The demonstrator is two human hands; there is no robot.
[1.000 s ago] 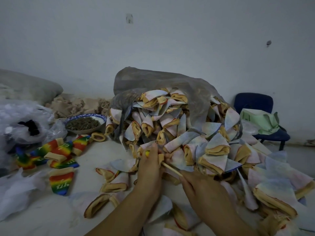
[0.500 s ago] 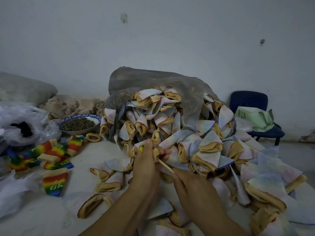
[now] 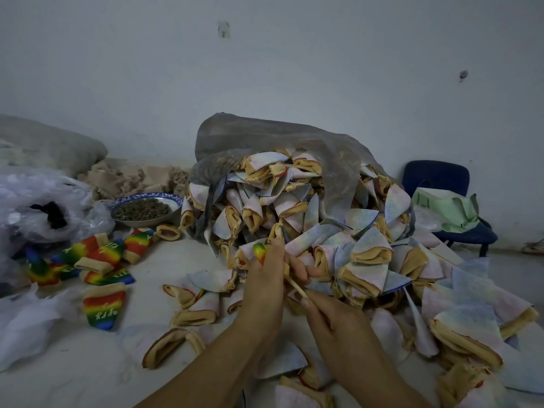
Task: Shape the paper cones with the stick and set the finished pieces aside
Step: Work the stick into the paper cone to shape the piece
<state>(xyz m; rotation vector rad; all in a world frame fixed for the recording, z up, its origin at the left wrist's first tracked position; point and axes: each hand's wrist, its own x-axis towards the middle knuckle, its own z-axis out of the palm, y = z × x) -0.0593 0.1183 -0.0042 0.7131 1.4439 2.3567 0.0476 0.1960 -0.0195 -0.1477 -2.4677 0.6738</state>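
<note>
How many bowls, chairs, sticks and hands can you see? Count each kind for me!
Bowls: 1, the blue-rimmed bowl
Chairs: 1, the blue chair
Sticks: 1, the stick, gripped by the right hand
Hands: 2, the other being the left hand, gripping a rainbow cone
Total: 5

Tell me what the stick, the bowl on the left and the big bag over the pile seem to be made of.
Stick: probably wood or bamboo, pale tan, matte, thin and straight.
Bowl: likely glazed ceramic, white with a blue patterned rim, faint sheen.
Bag: thin grey plastic, translucent and creased.
</note>
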